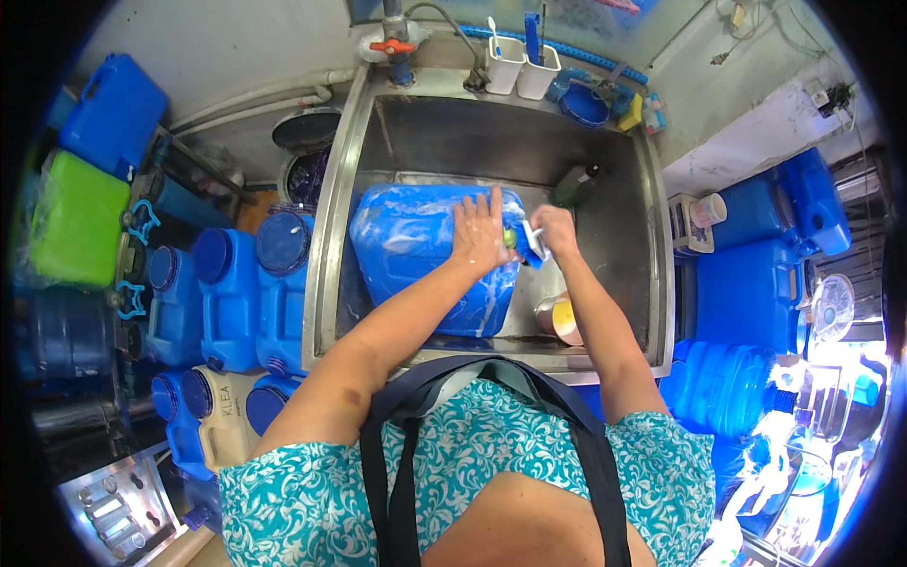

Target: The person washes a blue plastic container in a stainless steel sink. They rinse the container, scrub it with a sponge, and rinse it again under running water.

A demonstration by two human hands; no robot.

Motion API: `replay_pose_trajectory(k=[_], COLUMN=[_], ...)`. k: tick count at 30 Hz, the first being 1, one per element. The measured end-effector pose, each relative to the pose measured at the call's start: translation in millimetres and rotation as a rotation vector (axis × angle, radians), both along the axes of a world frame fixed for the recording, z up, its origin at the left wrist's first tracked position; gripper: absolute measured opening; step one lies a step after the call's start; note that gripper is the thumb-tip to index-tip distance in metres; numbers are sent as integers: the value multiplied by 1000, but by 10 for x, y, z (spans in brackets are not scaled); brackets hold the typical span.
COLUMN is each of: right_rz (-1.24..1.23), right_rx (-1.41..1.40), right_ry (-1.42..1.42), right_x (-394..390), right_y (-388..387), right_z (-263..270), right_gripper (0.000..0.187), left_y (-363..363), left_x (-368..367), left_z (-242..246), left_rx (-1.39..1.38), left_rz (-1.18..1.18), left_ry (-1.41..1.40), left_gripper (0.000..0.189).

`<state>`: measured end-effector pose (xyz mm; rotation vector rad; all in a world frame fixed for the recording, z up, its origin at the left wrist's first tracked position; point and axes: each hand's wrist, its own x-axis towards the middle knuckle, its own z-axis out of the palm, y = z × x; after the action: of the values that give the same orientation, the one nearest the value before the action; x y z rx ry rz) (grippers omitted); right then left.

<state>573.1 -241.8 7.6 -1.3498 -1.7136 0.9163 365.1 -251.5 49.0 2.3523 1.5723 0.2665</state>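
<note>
A blue plastic water jug, streaked with white suds, lies on its side in the stainless steel sink. My left hand holds it near its right end, with the fingers spread over the wall. A small yellow-green part shows beside that hand, mostly hidden. In my right hand is a scrub brush with a white handle and blue bristles, held against the jug's right end. Below that hand a metal-looking container with a yellow patch sits partly behind my forearm.
A dark green bottle stands in the sink's back right corner. White cups, a blue lid and a yellow sponge line the back ledge. Capped blue jugs crowd the left; more blue containers are stacked right.
</note>
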Motion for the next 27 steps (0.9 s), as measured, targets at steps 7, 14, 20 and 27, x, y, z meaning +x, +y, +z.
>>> replay_pose_trajectory(k=[7, 14, 20, 27], right_rz=[-317, -169, -42, 16], right_rx=[-1, -639, -858, -276], right_ry=[-103, -57, 562, -434], right_x=[80, 105, -73, 140], right_y=[-84, -184, -341, -104], right_z=[-242, -551, -431, 88], right_gripper=[33, 27, 37, 25], left_y=[-46, 1, 30, -20], left_x=[-8, -76, -171, -90], left_z=[-95, -115, -101, -106], left_rx=[130, 83, 87, 93], left_rz=[9, -118, -194, -87], left_ry=[13, 37, 21, -20], left_gripper=[125, 117, 120, 124])
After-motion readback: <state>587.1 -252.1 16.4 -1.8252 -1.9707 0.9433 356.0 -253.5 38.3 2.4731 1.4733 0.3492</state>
